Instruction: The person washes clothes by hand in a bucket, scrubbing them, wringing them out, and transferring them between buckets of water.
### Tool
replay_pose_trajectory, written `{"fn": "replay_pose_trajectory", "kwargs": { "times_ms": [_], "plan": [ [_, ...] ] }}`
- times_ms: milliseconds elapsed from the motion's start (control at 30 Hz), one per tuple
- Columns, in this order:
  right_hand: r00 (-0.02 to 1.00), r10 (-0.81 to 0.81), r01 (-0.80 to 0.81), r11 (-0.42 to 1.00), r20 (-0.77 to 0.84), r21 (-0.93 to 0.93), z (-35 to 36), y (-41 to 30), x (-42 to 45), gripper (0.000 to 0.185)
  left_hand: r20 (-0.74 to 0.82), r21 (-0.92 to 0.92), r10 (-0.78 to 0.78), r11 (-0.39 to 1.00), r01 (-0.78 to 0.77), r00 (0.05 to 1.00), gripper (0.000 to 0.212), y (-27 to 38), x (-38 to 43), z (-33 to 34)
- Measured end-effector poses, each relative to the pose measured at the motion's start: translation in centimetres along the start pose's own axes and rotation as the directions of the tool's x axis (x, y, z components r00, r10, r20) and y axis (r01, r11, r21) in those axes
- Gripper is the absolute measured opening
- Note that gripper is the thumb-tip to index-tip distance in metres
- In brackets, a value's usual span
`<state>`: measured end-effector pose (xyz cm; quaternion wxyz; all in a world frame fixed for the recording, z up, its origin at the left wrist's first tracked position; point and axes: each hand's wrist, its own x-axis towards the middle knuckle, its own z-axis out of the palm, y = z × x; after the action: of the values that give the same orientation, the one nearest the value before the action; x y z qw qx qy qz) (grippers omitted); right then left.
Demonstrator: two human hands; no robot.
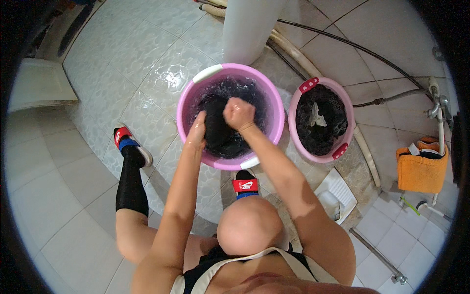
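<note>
In front of me a pink plastic basin (pixel 280 121) with white handle grips holds water and soaked black cloth (pixel 217 123). My left hand (pixel 198 128) is at the left side of the cloth, thumb up along it, its other fingers mostly hidden by the fabric. At the cloth's upper right, my right hand (pixel 239 113) is closed in a fist on the fabric. Both hands are wet. The cloth bunches between them, partly above the dark water.
To the right stands a paler pink basin (pixel 292 128) of dark wet laundry (pixel 323 106) with a whitish cloth (pixel 316 116) on top. Beyond are a white pedestal (pixel 248 33), wall pipes (pixel 435 106), an orange towel (pixel 422 171) and a squat toilet (pixel 343 193). The tiled floor (pixel 158 84) is wet.
</note>
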<state>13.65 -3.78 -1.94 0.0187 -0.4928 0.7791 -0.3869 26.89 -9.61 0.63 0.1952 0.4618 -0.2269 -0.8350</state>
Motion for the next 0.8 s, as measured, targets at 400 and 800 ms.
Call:
{"fn": "replay_pose_trajectory", "kwargs": {
  "times_ms": [400,800],
  "plan": [
    [0.716,0.112,0.057,0.974,0.689,-0.218,-6.3,-0.9,-3.3,0.083,0.578,0.770,0.277,-0.497,-0.400,0.768,0.085,-0.9,-2.6,0.1],
    [0.696,0.052,0.186,0.950,0.716,-0.250,-4.4,1.5,1.9,0.042,0.495,0.832,0.016,-0.298,-0.468,0.869,0.102,-0.2,4.5,-2.5]
  ]
}}
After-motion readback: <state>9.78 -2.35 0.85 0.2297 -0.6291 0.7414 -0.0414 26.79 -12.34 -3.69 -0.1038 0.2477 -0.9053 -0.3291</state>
